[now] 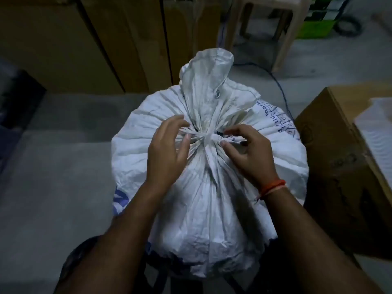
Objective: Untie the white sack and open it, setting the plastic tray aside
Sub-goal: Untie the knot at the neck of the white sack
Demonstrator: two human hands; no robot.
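A full white woven sack (pixel 203 200) stands upright in front of me, its gathered neck (pixel 206 81) sticking up behind a knot. A white tie (pixel 206 137) is wound tightly round the neck. My left hand (pixel 167 151) is at the left of the knot, with curled fingers and thumb closed round the tie's strands. My right hand (pixel 247 151) is at the right of the knot, where thumb and forefinger pinch the tie's end. A pale ridged plastic tray (pixel 377 132) lies on the cardboard box at the right edge, partly cut off.
A brown cardboard box (pixel 331 166) stands close to the sack on the right. Tall cardboard panels (pixel 84 43) line the back. Beyond the sack are a plastic stool (pixel 280 28), a black cable (pixel 277 81) on the grey floor, and a green box (pixel 316 26).
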